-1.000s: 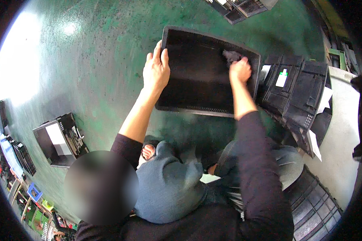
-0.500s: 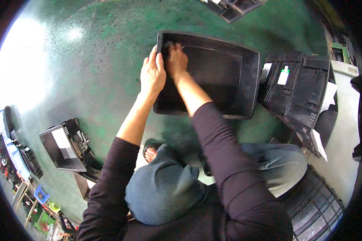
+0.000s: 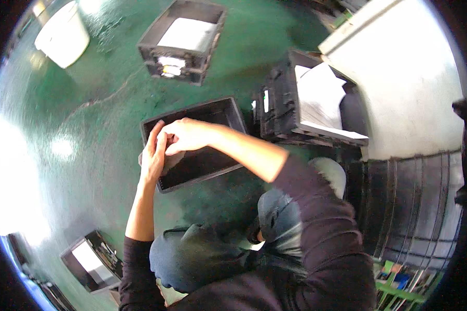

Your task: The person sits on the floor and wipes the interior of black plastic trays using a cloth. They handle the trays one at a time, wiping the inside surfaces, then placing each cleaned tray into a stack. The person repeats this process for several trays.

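A black plastic crate (image 3: 200, 179) sits on the floor in front of me, its inside dark and open to the top. My left hand (image 3: 151, 158) is at its left end, its fingers closed around a pale grey, crumpled rag (image 3: 172, 163) that shows on both sides of the hand. Above the crate, my right hand (image 3: 188, 136) meets the left one with its fingers bent and pinched together. What lies between the right fingertips is too small and blurred to tell.
Stacked black crates (image 3: 280, 111) holding white sheets stand close on the right, beside a pale panel (image 3: 404, 78). Farther off are another black crate (image 3: 184, 57) with white paper and a white bucket (image 3: 65, 36). A small crate (image 3: 75, 274) lies at lower left.
My head view has shifted, so the crate appears lower and turned. The right hand has come up out of the crate to the left hand, and a pale rag now shows.
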{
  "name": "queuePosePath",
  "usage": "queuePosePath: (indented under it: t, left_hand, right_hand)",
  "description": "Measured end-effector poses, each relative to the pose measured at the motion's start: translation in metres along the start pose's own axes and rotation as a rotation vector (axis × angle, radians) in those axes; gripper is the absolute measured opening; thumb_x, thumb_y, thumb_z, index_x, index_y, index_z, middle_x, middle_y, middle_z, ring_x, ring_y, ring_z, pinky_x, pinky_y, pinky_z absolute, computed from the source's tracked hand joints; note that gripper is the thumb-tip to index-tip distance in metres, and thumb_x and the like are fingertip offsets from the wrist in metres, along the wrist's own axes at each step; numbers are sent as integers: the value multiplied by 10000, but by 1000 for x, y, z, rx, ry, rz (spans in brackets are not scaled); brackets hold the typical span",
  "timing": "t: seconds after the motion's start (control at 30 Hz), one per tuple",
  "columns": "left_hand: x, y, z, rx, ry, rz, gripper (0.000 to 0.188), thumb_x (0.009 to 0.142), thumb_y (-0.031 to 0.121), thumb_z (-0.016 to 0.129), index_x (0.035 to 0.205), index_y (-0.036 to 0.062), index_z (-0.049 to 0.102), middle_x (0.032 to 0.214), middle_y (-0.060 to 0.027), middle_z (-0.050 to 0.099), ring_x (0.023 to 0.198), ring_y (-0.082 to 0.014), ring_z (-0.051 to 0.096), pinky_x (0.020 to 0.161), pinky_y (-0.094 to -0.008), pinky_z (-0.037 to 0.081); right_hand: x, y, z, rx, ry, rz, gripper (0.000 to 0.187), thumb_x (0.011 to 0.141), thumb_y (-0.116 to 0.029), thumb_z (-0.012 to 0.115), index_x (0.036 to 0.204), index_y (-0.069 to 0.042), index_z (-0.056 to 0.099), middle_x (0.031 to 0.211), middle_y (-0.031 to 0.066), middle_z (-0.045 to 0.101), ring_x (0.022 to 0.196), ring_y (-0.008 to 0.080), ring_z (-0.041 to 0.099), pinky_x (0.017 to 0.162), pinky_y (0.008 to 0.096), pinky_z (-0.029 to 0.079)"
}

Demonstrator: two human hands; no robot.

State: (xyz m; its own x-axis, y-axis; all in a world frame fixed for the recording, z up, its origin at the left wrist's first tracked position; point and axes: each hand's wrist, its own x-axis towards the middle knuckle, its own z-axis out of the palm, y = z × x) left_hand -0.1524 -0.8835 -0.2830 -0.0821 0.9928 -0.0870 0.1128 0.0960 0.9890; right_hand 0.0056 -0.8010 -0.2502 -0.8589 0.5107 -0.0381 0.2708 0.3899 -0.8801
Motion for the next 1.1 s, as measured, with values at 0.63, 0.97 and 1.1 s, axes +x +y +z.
queuePosePath:
  t: [0.63, 0.97, 1.1]
  left_hand:
    - [-53, 44, -66, -147, 40, -215, 283, 933, 307, 538, 1056, 84, 661, 679, 52, 463, 529, -31, 414, 498, -193, 335]
    - [-98, 29, -102, -176, 152, -227, 294, 944, 302, 525, 1074, 71, 653, 672, 65, 463, 540, -6, 382, 498, -179, 295]
    - [-133, 2, -125, -168, 229, -295, 300, 941, 310, 532, 1073, 72, 658, 673, 68, 473, 550, -5, 392, 504, -177, 301]
  right_hand:
    - [-256, -186, -191, -666, 830, 507, 120, 806, -103, 572, 851, 3, 609, 747, 118, 618, 744, 206, 622, 694, 362, 489]
    - [-10, 13, 62, -851, 529, 717, 250, 904, -141, 433, 1079, 22, 508, 981, 264, 590, 811, 345, 650, 683, 445, 540]
    - [25, 50, 124, -505, 521, 930, 210, 916, -157, 425, 1046, -16, 510, 980, 250, 593, 817, 339, 661, 679, 424, 553]
